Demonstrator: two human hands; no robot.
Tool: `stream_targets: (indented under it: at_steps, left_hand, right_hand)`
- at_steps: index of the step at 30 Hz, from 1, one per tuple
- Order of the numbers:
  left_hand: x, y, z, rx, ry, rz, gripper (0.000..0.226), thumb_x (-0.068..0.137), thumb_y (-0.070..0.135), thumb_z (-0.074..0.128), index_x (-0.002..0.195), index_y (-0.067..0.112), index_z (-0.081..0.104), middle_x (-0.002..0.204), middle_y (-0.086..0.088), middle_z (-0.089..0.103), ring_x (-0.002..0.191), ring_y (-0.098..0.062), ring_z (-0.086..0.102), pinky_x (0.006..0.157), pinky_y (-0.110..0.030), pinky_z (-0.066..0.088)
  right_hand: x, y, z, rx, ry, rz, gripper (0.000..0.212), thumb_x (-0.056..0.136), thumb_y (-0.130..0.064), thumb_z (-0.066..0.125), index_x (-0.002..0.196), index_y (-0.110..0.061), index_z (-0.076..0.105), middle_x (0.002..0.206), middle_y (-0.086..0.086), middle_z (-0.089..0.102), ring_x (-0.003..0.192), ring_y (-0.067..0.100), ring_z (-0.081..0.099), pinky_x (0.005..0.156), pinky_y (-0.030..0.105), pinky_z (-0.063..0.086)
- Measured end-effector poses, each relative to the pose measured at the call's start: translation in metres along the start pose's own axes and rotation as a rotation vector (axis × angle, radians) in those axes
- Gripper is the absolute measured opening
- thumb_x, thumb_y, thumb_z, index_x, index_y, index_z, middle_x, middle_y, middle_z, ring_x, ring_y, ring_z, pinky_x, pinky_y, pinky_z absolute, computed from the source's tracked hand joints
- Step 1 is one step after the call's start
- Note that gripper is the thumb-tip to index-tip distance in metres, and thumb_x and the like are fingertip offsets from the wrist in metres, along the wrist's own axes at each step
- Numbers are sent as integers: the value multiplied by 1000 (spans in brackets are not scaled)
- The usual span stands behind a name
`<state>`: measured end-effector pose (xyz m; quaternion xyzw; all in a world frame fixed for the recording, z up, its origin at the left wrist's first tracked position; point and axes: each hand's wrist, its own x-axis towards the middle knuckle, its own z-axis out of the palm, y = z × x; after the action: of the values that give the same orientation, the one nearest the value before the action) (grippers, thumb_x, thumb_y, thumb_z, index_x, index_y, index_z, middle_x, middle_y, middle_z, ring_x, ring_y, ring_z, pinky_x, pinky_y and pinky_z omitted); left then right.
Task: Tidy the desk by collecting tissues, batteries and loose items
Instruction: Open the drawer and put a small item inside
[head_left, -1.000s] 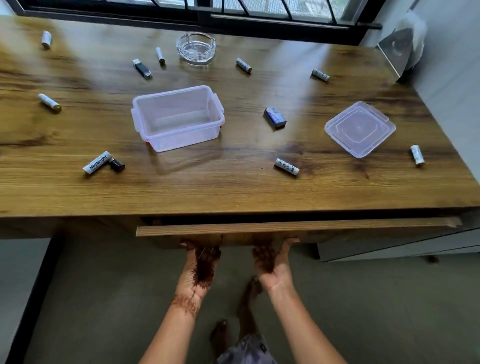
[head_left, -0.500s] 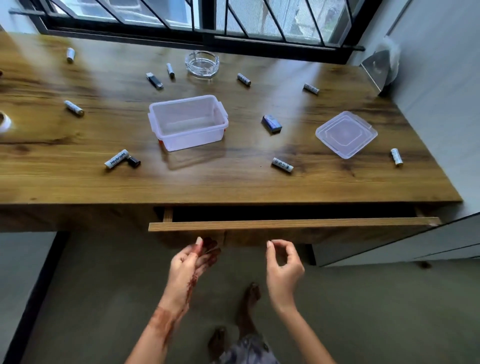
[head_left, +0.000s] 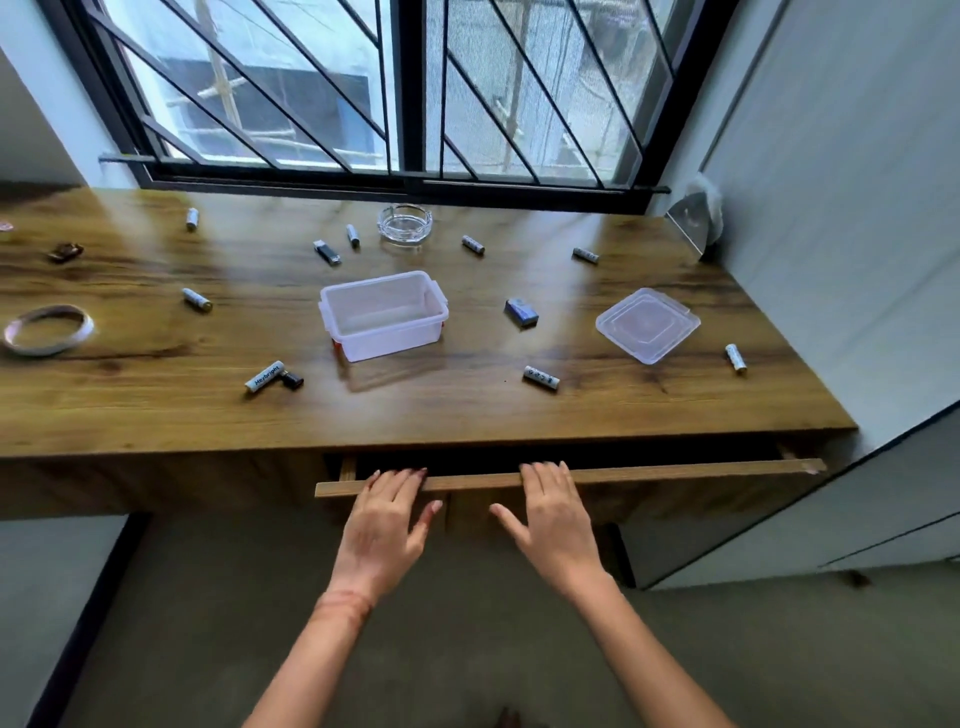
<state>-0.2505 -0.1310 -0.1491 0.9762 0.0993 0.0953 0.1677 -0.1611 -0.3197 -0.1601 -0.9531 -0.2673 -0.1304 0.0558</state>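
Tape roll: white ring, flat at the far left of the desk.
Left battery: white cell, loose, well left of the tub.
Heybright battery: white, printed label, near the front edge; a black cap touches its end.
Tub: clear plastic, open-topped, mid-desk.
Ashtray: glass, behind the tub.
Blue box: small, right of the tub.
Front battery: white, between tub and lid, nearer the edge.
Lid: clear, square, flat, well apart from the tub.
Right battery: white, beside the lid.
Drawer: under the desk, partly out.
Left hand: flat, fingers straight, tips on the drawer's top edge.
Right hand: likewise flat on that edge, apart from the left.
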Motion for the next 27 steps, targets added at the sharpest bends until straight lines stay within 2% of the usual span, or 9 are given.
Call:
stream_targets:
  at_steps: [2, 5, 9, 13, 17, 27]
  left_hand:
    - [-1, 4, 0, -26, -26, -55, 57, 84, 46, 35, 118, 9, 63, 114, -8, 68, 109, -23, 62, 107, -33, 35]
    - [-8, 8, 3, -12, -26, -70, 58, 81, 45, 38, 116, 7, 64, 114, -9, 68, 109, -25, 63, 107, -29, 24]
    - [-26, 16, 6, -57, -4, -119, 59, 79, 44, 40, 118, 6, 63, 117, -10, 66, 114, -26, 60, 108, -27, 17]
    - [-51, 26, 5, -124, -14, -178, 56, 82, 40, 43, 125, 8, 57, 127, -7, 61, 125, -21, 51, 115, -25, 11]
    - [-80, 34, 7, -142, -18, -181, 57, 79, 38, 39, 119, 6, 62, 120, -7, 65, 119, -23, 56, 113, -14, 2]
    - [-137, 49, 7, -142, -25, -202, 58, 78, 35, 38, 123, 5, 58, 124, -8, 62, 122, -22, 54, 114, -17, 5]
  right_hand:
    - [-3, -1, 0, 13, 6, 11, 59, 79, -51, 62, 116, -5, 60, 113, 10, 66, 111, 26, 60, 103, 42, 38]
    - [-8, 1, -3, 10, 23, -5, 58, 79, -53, 53, 113, -7, 63, 110, 7, 67, 108, 23, 62, 100, 42, 42]
    - [-26, 5, -7, 42, 45, -49, 60, 66, -48, 76, 110, -8, 65, 107, 5, 69, 105, 20, 64, 97, 40, 44]
    - [-51, 4, -12, 57, 80, -63, 59, 60, -45, 80, 106, -10, 68, 103, 3, 71, 101, 17, 66, 97, 35, 43]
    - [-78, 4, -17, 75, 85, -75, 58, 58, -43, 82, 104, -10, 69, 102, 2, 72, 101, 16, 66, 94, 38, 47]
    - [-134, 1, -28, 103, 56, -96, 61, 56, -40, 84, 107, -8, 68, 106, 3, 70, 106, 17, 64, 97, 40, 44]
